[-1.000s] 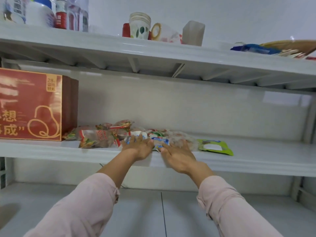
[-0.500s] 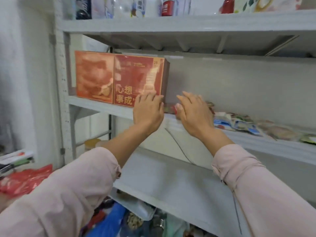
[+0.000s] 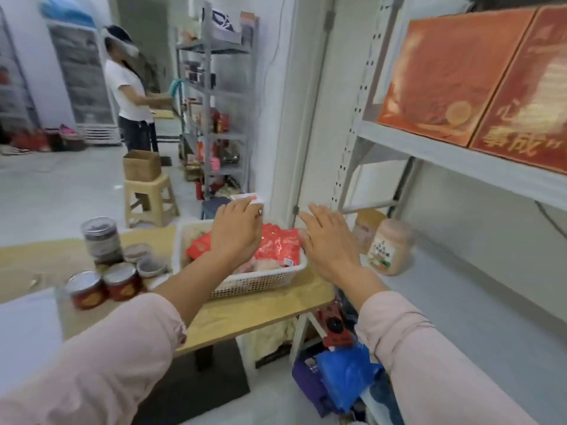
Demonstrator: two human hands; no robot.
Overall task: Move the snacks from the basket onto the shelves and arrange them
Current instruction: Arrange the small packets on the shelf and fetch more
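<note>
A white plastic basket (image 3: 260,282) stands on a wooden table (image 3: 245,314) left of the shelf unit. Red snack packets (image 3: 279,246) and paler packets fill it. My left hand (image 3: 237,233) hovers over the basket with fingers spread and holds nothing. My right hand (image 3: 329,240) hovers beside the basket's right end, fingers straight, also empty. The grey shelves (image 3: 460,161) rise at the right, with two red gift boxes (image 3: 478,81) on the upper one.
Red-lidded jars (image 3: 104,285) and a dark jar (image 3: 99,239) stand on the table's left. Two pale jars (image 3: 388,246) sit on the lower shelf. Bags (image 3: 343,375) lie under the shelf. Another person (image 3: 132,87) works at a far rack near a stool (image 3: 150,197).
My view has swung left from the shelf to the table. Both hands left the shelf's snack packets and now hover empty over the basket.
</note>
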